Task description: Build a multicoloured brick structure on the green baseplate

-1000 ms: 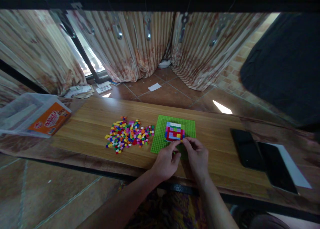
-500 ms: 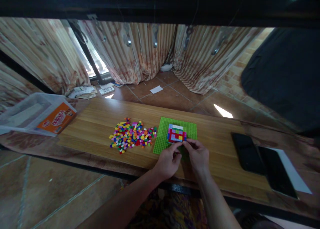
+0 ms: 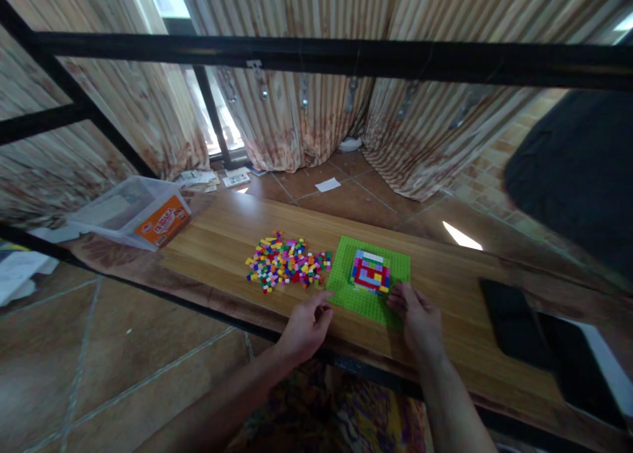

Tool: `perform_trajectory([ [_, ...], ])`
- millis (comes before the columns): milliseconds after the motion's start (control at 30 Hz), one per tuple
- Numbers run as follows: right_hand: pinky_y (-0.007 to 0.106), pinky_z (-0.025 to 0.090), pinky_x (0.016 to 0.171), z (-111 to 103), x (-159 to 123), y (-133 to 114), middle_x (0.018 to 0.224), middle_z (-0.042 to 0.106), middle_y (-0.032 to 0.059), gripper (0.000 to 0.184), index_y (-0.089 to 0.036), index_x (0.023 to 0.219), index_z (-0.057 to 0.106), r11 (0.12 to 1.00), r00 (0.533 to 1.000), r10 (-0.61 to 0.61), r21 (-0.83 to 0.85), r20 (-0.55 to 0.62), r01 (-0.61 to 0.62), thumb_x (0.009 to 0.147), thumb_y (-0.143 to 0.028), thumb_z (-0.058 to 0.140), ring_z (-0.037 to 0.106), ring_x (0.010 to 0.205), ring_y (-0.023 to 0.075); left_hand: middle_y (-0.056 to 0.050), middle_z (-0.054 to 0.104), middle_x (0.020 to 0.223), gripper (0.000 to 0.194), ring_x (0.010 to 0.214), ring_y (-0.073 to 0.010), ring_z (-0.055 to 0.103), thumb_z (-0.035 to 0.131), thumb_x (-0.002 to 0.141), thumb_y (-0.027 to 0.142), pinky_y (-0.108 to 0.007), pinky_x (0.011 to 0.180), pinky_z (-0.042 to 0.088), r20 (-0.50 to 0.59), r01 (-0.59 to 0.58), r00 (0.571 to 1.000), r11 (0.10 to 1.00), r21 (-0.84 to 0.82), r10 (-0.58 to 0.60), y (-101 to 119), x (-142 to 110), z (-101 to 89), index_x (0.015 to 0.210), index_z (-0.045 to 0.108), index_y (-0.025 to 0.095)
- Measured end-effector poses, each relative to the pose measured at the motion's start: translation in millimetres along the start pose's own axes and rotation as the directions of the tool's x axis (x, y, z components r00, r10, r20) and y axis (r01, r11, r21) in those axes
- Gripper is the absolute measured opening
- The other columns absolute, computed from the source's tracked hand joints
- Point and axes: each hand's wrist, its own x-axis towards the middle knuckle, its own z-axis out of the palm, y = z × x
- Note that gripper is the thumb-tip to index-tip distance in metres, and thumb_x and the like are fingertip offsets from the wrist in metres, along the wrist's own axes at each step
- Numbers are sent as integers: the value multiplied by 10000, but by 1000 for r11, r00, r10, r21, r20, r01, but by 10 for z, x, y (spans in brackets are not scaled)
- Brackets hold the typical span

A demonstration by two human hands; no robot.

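A green studded baseplate [image 3: 341, 301] lies on the wooden board. On it stands a low block build [image 3: 370, 272] of red, white, lilac, blue and yellow toy bricks. My right hand [image 3: 420, 314] is over the plate's right front edge, fingers loosely bent beside the build's near right corner. Nothing can be made out in it. Just off the plate's front left corner is my left hand [image 3: 304, 328], its index finger and thumb apart with nothing between them. Left of the plate spreads a pile of small coloured bricks [image 3: 287, 262].
A clear plastic box [image 3: 123, 206] with an orange label stands at the board's left end. Two dark flat slabs [image 3: 514, 321] lie at the right, a white sheet [image 3: 603, 361] partly under one. A black metal bar [image 3: 316, 56] crosses beyond the table, before striped curtains [image 3: 316, 130].
My hands, which met at the build's near edge, have come apart. The left moved left off the plate; the right stays near the corner. The whole view has shifted.
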Motion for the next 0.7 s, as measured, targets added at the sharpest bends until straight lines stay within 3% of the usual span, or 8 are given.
perform_trajectory([
  [200,288,528,536,-35,8,93,655,673,39,485,-125,806,669,973,992,-129,-190,5,128,677,-591,705,627,558,157,-51,688,920,213,850,-162,642,496,846,169,-288,789,508,-216,-7,976,997,79,24,-164,-21,-339,1010,631,171],
  [300,304,503,537,-43,-50,129,643,677,61,541,-128,828,675,874,968,-249,-424,33,239,740,-657,600,629,552,184,-50,681,900,186,827,-161,636,505,829,150,-286,774,509,-271,11,962,989,148,30,-247,30,-420,965,630,173],
  [433,307,490,597,-24,-153,132,667,690,83,587,-132,892,694,707,925,-375,-626,60,328,812,-675,483,649,601,206,-46,665,884,179,805,-161,624,519,821,145,-285,749,505,-260,6,964,971,238,57,-307,97,-438,961,625,178],
  [700,292,465,599,-4,-190,118,658,680,87,592,-145,835,675,626,905,-414,-691,98,361,830,-687,435,638,600,207,-40,647,913,176,826,-161,613,522,852,183,-274,760,492,-189,-44,974,928,371,122,-208,201,-299,998,620,202],
])
